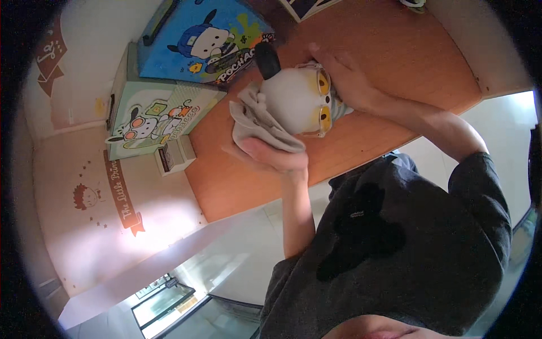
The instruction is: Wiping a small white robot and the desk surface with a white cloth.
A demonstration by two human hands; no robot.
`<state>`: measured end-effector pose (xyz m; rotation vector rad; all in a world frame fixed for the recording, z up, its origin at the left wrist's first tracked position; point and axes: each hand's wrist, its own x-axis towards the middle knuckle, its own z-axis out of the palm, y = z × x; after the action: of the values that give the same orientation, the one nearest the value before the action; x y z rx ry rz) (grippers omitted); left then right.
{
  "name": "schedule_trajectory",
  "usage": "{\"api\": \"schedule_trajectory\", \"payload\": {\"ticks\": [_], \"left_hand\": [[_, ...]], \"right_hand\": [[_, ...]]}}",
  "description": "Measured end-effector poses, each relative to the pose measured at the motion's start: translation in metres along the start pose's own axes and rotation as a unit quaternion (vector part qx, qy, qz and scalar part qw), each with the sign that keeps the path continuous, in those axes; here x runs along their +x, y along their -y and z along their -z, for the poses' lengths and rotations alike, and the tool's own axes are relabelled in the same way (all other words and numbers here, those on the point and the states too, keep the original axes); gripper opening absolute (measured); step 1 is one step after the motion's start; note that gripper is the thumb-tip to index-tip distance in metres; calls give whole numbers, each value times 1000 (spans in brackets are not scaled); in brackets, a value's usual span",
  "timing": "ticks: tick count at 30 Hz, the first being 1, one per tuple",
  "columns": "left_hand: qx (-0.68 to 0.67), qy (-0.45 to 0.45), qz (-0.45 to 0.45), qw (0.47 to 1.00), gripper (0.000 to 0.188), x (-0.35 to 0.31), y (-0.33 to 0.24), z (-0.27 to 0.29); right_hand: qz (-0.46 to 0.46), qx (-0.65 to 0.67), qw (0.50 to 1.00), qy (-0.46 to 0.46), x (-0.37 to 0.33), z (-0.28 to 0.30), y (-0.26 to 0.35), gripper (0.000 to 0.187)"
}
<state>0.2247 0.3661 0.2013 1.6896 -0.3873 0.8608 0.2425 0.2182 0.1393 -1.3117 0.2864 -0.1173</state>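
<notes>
A white dog-shaped figurine (pixel 287 93) with a black ear and yellow-lensed glasses lies tilted over the brown shelf board. My left hand (pixel 274 156) is wrapped round a crumpled grey-beige cloth (pixel 257 121), which is against the left side of the figurine's head. On the opposite side, my right hand (pixel 349 79) steadies the figurine by its face and body, fingers reaching along it. Part of the figurine's striped lower body is hidden behind that hand.
Left of the figurine stand a blue cartoon box (pixel 164 56) and a pale green cartoon box (pixel 127 93). A small white holder (pixel 183 155) sits by the green one. The brown board's (pixel 226 192) front edge runs near my dark shirt. A printed wall panel (pixel 68 164) is further left.
</notes>
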Motion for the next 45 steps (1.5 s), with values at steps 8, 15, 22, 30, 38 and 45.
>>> {"api": "schedule_trajectory", "payload": {"ticks": [8,15,22,30,38,45], "left_hand": [[-31,-3,11,999,59,-9,6,-1],[-100,-31,20,994,62,-16,12,-3],[103,46,-106,988,66,-18,46,54],[539,121,-189,812,64,-21,33,66],[1,105,95,990,60,-22,-18,17],[65,189,203,959,32,-55,16,23]], "right_hand": [[43,-21,999,-11,-5,-1,4,52],[79,-57,995,-19,-10,-5,13,53],[-5,-43,998,48,-15,3,16,55],[76,-150,985,25,-16,15,8,43],[260,-334,905,40,-4,29,-11,43],[147,-186,970,50,12,38,-16,44]]}}
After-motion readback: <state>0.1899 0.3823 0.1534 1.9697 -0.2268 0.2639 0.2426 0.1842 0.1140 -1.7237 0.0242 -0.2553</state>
